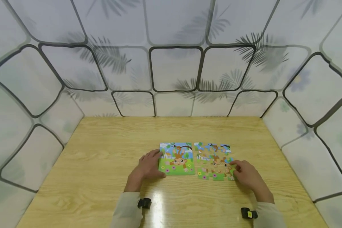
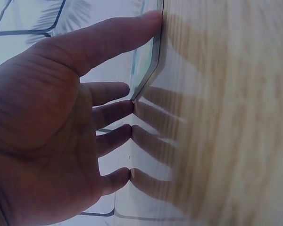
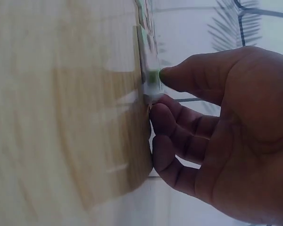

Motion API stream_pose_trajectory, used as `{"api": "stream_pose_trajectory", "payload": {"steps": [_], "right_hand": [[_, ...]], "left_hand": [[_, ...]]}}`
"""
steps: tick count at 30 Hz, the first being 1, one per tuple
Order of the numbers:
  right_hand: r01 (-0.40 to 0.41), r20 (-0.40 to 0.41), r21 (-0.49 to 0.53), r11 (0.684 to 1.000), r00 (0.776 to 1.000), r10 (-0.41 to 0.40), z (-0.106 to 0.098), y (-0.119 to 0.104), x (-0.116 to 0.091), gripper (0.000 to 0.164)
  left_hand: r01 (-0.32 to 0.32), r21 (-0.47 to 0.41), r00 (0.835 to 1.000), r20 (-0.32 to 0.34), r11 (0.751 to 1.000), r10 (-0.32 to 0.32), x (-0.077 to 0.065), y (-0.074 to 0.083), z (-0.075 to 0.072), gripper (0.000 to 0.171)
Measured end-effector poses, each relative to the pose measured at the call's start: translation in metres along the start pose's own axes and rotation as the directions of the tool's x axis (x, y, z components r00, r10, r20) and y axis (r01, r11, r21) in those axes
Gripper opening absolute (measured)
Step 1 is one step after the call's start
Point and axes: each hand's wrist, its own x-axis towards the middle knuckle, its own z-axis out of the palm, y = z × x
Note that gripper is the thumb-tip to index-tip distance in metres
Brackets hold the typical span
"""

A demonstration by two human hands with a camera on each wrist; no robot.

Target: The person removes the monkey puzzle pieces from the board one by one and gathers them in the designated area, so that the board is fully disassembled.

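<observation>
A square picture board [image 1: 176, 169] with a cartoon monkey, house and flowers lies flat on the table. My left hand [image 1: 150, 164] rests at its left side, fingers at the upper left edge and thumb by the lower left corner. In the left wrist view, the thumb [image 2: 118, 40] lies along the board's edge [image 2: 155, 52]. To the right are loosely spaced jigsaw pieces [image 1: 215, 158] with a matching monkey picture. My right hand [image 1: 247, 175] is at their right edge, index fingertip and thumb touching the pieces, other fingers loosely bent by the wood.
The light wooden table [image 1: 111, 136] extends around both pictures. A patterned cloth wall [image 1: 176, 69] stands behind it and along both sides. Black bands, one on each wrist [image 1: 144, 203], sit over the light sleeves [image 1: 126, 209].
</observation>
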Motion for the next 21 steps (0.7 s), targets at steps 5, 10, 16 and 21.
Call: {"api": "stream_pose_trajectory", "payload": {"steps": [5, 10, 16, 21], "right_hand": [[0.013, -0.024, 0.005, 1.000, 1.000, -0.013, 0.000, -0.003, 0.000, 0.033], [0.054, -0.047, 0.042, 0.998, 0.998, -0.052, 0.006, -0.010, 0.007, 0.035], [0.123, -0.089, 0.002, 0.992, 0.988, -0.122, 0.015, -0.028, 0.020, 0.050], [0.098, -0.090, -0.133, 0.986, 0.990, -0.110, 0.023, -0.044, 0.031, 0.063]], "left_hand": [[0.010, -0.038, 1.000, -0.016, 0.999, -0.010, 0.003, -0.003, 0.001, 0.093], [0.021, -0.096, 0.993, -0.114, 0.995, -0.032, 0.004, -0.010, 0.004, 0.078], [0.040, -0.024, 0.962, -0.270, 0.999, -0.045, -0.001, -0.012, 0.004, 0.068], [0.121, 0.059, 0.932, -0.351, 0.991, -0.093, -0.005, -0.006, -0.002, 0.067]]}}
